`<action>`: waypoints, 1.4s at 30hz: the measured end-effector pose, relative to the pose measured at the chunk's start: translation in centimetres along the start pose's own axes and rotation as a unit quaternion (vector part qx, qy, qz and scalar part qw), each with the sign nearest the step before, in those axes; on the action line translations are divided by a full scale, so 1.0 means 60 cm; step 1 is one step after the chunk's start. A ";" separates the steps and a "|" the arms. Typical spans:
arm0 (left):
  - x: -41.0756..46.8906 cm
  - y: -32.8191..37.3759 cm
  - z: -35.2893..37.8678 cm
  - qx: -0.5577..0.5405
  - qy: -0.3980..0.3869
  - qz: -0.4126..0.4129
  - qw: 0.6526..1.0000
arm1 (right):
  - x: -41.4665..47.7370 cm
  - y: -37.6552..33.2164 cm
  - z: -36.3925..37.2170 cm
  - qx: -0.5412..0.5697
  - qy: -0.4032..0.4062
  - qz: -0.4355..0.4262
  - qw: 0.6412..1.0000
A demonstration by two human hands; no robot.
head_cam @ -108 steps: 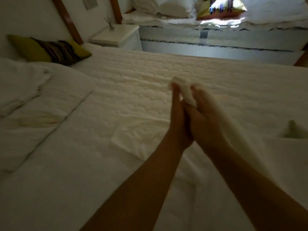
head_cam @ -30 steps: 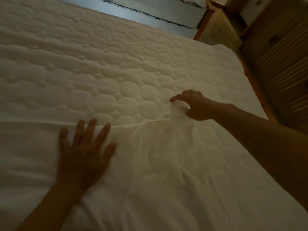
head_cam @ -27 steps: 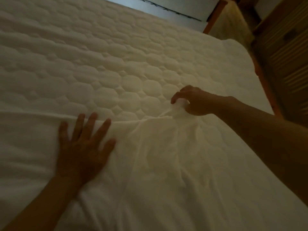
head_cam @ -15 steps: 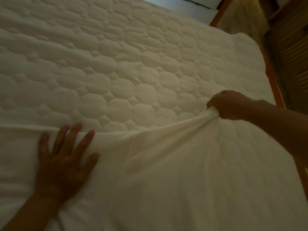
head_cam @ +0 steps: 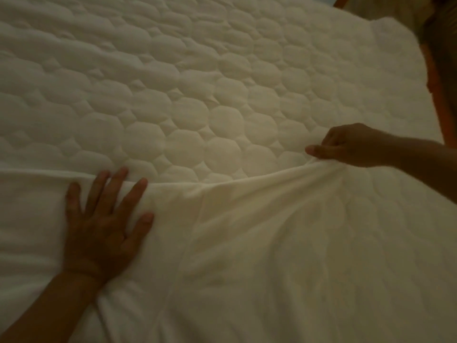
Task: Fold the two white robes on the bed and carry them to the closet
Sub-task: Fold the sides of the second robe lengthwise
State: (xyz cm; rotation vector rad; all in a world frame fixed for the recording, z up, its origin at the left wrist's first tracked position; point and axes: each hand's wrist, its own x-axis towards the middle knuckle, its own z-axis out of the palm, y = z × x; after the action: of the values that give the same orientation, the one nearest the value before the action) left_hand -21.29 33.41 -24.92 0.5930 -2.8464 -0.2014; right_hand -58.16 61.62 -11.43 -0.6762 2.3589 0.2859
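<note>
One white robe [head_cam: 247,231] seen, spread on quilted bed's [head_cam: 173,82] near side | left hand [head_cam: 99,224] splayed flat, pressing cloth | right hand [head_cam: 351,147] pinching robe's far edge taut | judged: folding barely begun; second robe unseen, closet trip pending.

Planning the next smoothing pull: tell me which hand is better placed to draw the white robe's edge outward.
Right. The right hand pinches the thin white cloth robe at its lifted edge; the left hand lies flat, fingers spread, pressing it onto the quilted white bed cover, likely better as anchor.
</note>
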 end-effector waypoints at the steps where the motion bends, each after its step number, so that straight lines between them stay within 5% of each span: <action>1: -0.001 0.001 0.001 0.001 0.002 0.000 1.000 | 0.004 0.005 0.012 0.019 0.066 0.001 0.998; 8: -0.002 -0.001 0.004 -0.004 0.005 -0.003 1.000 | 0.048 0.010 0.096 0.071 0.241 0.024 0.968; 11: -0.001 -0.001 0.002 0.000 -0.004 -0.002 1.000 | 0.020 -0.050 0.115 0.200 0.443 0.097 0.868; 13: -0.001 -0.005 0.001 0.006 -0.006 -0.001 1.000 | -0.025 -0.141 0.124 0.242 0.537 0.034 0.808; 14: -0.001 -0.005 0.003 0.008 -0.005 -0.001 1.000 | -0.052 -0.191 0.137 0.238 0.534 -0.030 0.811; 16: -0.001 -0.005 0.006 0.010 -0.008 0.000 1.000 | -0.095 -0.259 0.194 0.098 0.414 -0.125 0.896; 19: -0.003 -0.007 0.004 0.012 -0.019 0.003 1.000 | -0.084 -0.208 0.253 -0.053 0.277 -0.076 0.956; 25: -0.003 0.001 -0.005 0.008 -0.081 -0.023 0.996 | -0.080 -0.195 0.251 0.014 0.307 0.054 0.950; 27: -0.002 -0.001 -0.014 0.009 -0.100 -0.029 0.995 | -0.133 -0.250 0.270 0.029 0.346 0.005 0.938; 30: 0.005 0.003 -0.027 0.007 -0.133 -0.025 0.991 | -0.212 -0.287 0.337 0.010 0.290 -0.072 0.954; 35: -0.065 -0.079 -0.054 0.074 -0.153 0.010 0.985 | -0.213 -0.139 0.379 0.089 0.250 0.104 0.958; 39: -0.091 -0.161 -0.077 0.079 -0.179 -0.074 0.978 | -0.198 -0.098 0.387 0.139 0.220 0.124 0.958; 42: -0.083 -0.154 -0.079 0.086 -0.187 -0.061 0.977 | -0.209 -0.119 0.375 0.128 0.194 0.154 0.960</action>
State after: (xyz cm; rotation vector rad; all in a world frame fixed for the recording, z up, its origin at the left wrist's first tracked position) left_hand -12.17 26.61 -22.97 0.8468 -3.2163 -0.0942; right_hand -34.10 68.82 -20.53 -0.2526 2.8138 -0.0282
